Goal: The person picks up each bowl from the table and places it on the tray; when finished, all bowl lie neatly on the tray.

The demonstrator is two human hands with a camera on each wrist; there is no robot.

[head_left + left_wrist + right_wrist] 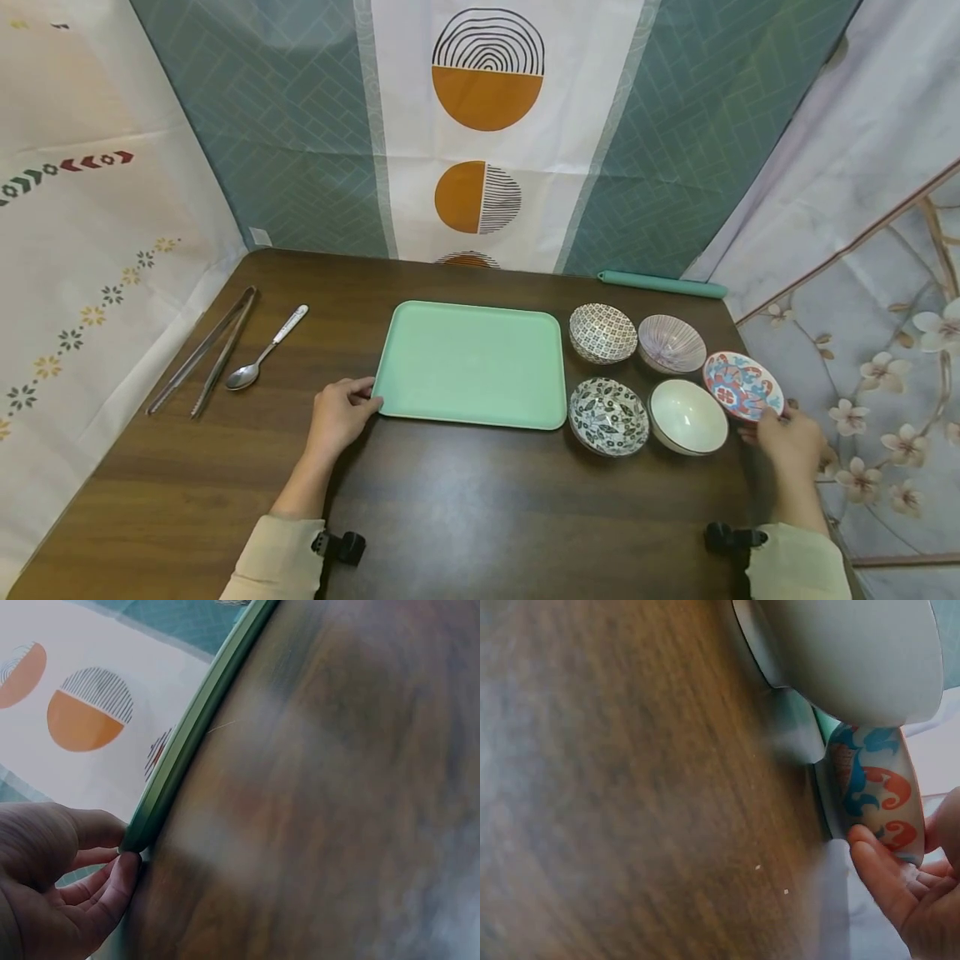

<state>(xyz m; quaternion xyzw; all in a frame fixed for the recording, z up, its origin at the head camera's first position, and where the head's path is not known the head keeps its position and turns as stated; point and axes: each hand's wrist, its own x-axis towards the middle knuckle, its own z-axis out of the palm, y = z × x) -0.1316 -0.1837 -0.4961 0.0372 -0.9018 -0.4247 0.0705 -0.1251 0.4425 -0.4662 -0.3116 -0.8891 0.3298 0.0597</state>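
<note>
A mint-green rectangular tray [470, 364] lies in the middle of the table. My left hand [341, 417] pinches its near left corner between thumb and fingers, which the left wrist view shows closely at the tray's rim [176, 750]. On the right, my right hand [791, 442] grips the rim and side of a red, blue and white patterned bowl [742, 385]. In the right wrist view that bowl [877, 791] seems tilted, with fingers on its outer wall. A plain cream bowl [688, 417] stands just left of it.
Between tray and cream bowl are a dark leaf-patterned bowl [608, 417], a brown-patterned bowl [602, 333] and a purple striped bowl [671, 343]. Metal tongs [204, 354] and a spoon [266, 348] lie at left. A green rod [663, 284] lies along the back edge.
</note>
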